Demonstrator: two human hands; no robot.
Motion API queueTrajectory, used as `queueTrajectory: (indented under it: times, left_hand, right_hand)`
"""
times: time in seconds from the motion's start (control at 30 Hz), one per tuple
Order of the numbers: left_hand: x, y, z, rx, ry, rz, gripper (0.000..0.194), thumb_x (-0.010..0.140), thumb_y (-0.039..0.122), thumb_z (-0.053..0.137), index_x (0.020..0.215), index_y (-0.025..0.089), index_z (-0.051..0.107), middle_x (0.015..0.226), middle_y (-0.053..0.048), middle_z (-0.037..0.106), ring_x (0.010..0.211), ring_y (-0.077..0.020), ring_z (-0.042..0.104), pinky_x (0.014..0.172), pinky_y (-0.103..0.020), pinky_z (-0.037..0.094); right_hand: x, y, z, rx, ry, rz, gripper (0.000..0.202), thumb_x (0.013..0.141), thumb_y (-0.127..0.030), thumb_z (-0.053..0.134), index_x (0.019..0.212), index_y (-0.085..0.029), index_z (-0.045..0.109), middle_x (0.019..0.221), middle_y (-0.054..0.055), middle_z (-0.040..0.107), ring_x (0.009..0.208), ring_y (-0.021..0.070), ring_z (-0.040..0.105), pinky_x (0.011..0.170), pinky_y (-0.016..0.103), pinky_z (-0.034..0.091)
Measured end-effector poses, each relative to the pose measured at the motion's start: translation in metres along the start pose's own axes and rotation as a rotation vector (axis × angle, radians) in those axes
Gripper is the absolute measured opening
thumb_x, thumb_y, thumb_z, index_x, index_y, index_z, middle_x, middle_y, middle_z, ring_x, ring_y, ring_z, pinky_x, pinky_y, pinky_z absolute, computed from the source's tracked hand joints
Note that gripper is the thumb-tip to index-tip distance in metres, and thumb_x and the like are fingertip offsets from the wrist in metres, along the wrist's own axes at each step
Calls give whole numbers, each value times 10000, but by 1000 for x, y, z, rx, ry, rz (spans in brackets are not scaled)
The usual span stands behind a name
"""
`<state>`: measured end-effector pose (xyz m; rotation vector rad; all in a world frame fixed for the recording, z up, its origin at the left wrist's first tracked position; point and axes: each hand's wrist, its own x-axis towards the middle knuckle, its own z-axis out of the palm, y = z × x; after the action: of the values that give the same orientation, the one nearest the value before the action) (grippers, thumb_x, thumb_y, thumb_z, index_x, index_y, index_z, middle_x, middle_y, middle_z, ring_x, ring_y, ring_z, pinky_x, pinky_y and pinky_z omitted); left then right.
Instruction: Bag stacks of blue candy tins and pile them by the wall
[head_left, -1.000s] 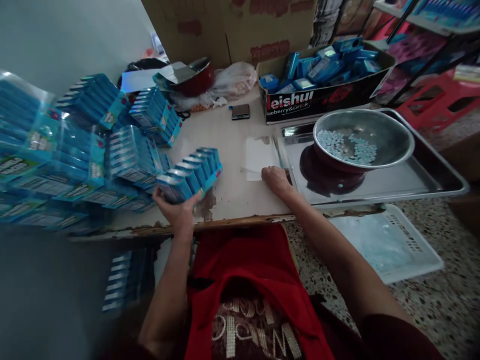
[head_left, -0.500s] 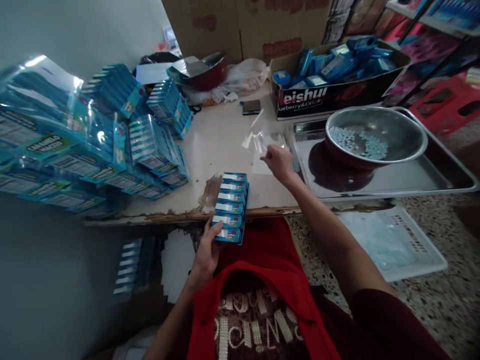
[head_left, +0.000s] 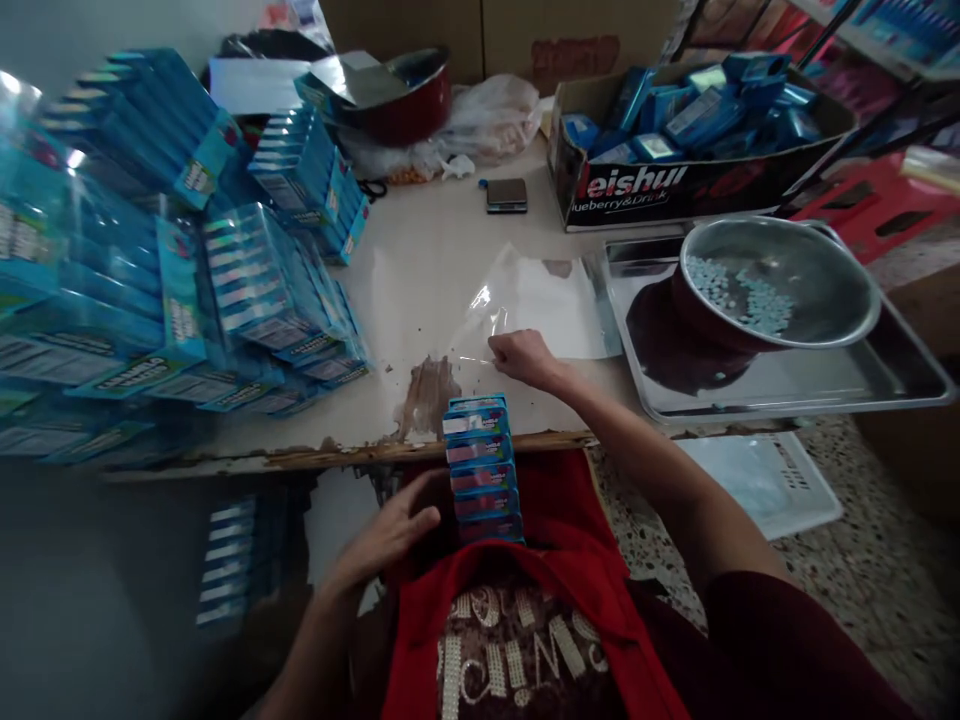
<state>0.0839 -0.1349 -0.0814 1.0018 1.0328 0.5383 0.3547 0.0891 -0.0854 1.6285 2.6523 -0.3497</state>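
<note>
A row of small blue candy boxes stands between the table's front edge and the red apron. Beside it, on its left, my left hand is open with thumb and fingers apart; whether the fingertips touch the boxes I cannot tell. My right hand is closed over the table, pinching the edge of a clear plastic bag. Under and behind that bag lies a white sheet with more clear film.
Wrapped packs of blue boxes are piled at left. A cardboard carton of loose blue boxes stands at back right. A metal bowl with pale blue pieces sits on a metal tray. A small dark scale-like device lies at the back.
My left hand has let go of the box row and moved left. My right hand has come nearer and left, drawing the clear bag along. The boxes now sit against the apron.
</note>
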Motion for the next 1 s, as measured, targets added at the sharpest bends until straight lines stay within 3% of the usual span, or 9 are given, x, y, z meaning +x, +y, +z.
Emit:
queueTrajectory:
  times: [0.1, 0.17, 0.23, 0.33, 0.4, 0.5, 0.6, 0.77, 1.0]
  left_hand:
    - [28, 48, -21, 326, 240, 164, 527, 808, 599, 896, 1211, 269, 819, 1123, -105, 833, 1069, -333, 791, 1003, -503, 650]
    - [57, 77, -35, 562, 462, 412, 438, 820, 555, 898, 1155, 280, 835, 1120, -85, 826, 1057, -306, 773, 1020, -490, 634]
    - [87, 100, -52, 766, 434, 629, 487, 762, 585, 936, 1137, 286, 852, 1301, -100, 793, 1236, -335, 707, 1143, -520, 556]
    - [123, 117, -78, 802, 256, 727, 453, 898, 590, 820, 1219, 270, 829, 1305, -102, 794, 1204, -298, 716, 1100, -478, 566]
    - [139, 119, -85, 870, 293, 772, 460, 931, 538, 802, 1293, 256, 792, 1291, -102, 794, 1180, -286, 716, 1080, -465, 561]
    - [158, 113, -78, 1187, 404, 835, 416, 908, 438, 841, 1273, 245, 792, 1316, -113, 779, 1253, -326, 667, 1127, -515, 493]
    - [175, 105, -62, 1436, 376, 837, 185, 1004, 331, 710, 1075, 200, 821, 1081, -119, 801, 1062, -299, 697, 959, -458, 522]
    - [188, 87, -54, 1538, 373, 839, 256, 1023, 176, 550, 1009, 163, 805, 969, -131, 759, 911, -265, 665, 753, -378, 489]
    - [175, 55, -58, 1569, 448, 850, 317, 1045, 181, 517, 1108, 164, 828, 858, -117, 739, 798, -257, 646, 641, -368, 431]
  right_hand:
    - [-1, -8, 1, -19, -52, -41, 218, 965, -194, 544, 984, -222, 759, 958, 39, 801, 797, 175, 615, 656, 341, 196]
    - [-1, -15, -2, -34, -72, -67, 237, 967, -192, 535, 1016, -219, 765, 960, 51, 799, 781, 173, 600, 659, 343, 192]
    - [1, -19, -7, -46, -81, -91, 253, 973, -197, 530, 1047, -219, 771, 975, 62, 801, 776, 174, 592, 665, 343, 195]
    - [5, -21, -15, -68, -93, -109, 260, 982, -192, 528, 1070, -219, 771, 996, 68, 806, 785, 178, 597, 670, 342, 197]
    - [7, -20, -17, -75, -99, -104, 244, 987, -195, 539, 1070, -215, 767, 990, 69, 806, 788, 180, 602, 670, 342, 198]
    - [10, -21, -17, -76, -92, -94, 209, 1010, -216, 560, 1068, -213, 761, 971, 65, 800, 795, 181, 609, 668, 343, 193]
    - [10, -22, -16, -67, -78, -104, 130, 1037, -251, 618, 1078, -217, 737, 989, 49, 799, 813, 171, 615, 668, 340, 186]
    - [-8, -14, -11, -9, -38, -53, 298, 1094, -498, 645, 1077, -204, 687, 1055, 56, 795, 854, 172, 635, 668, 332, 202]
    - [-60, -5, 6, -108, -27, 36, 258, 1135, -246, 491, 1135, -180, 740, 1100, 104, 794, 908, 196, 651, 665, 358, 210]
